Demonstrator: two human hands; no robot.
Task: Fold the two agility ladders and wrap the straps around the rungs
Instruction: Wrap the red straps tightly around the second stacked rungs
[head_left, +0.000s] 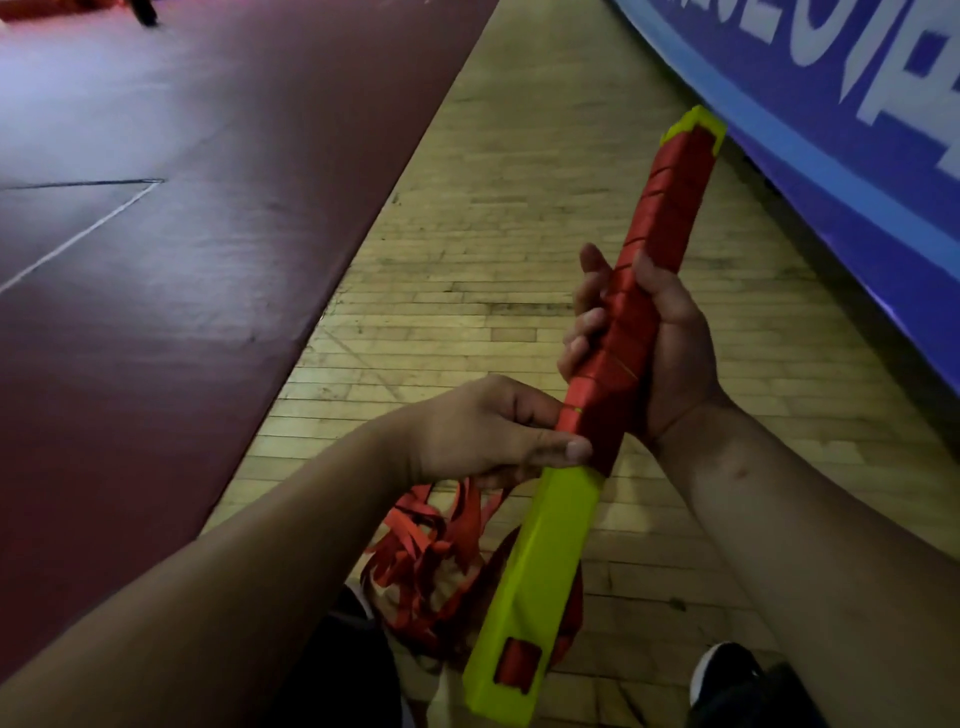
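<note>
A stack of yellow-green ladder rungs (545, 561) runs from the bottom centre up to the right. Red strap wrapping (660, 208) covers its upper half. My right hand (649, 343) grips the wrapped middle of the stack, fingers curled round its left side. Just below it, my left hand (498, 431) pinches the red strap at the lower edge of the wrapping, thumb on the front. A loose tangle of red strap (431, 561) hangs below my left hand, beside the bare lower rungs.
Pale wooden floorboards (519, 234) run beneath my hands. A dark red mat (182, 234) lies to the left, and a blue banner (857, 130) with white letters slants along the right. A black shoe (727, 680) shows at the bottom right.
</note>
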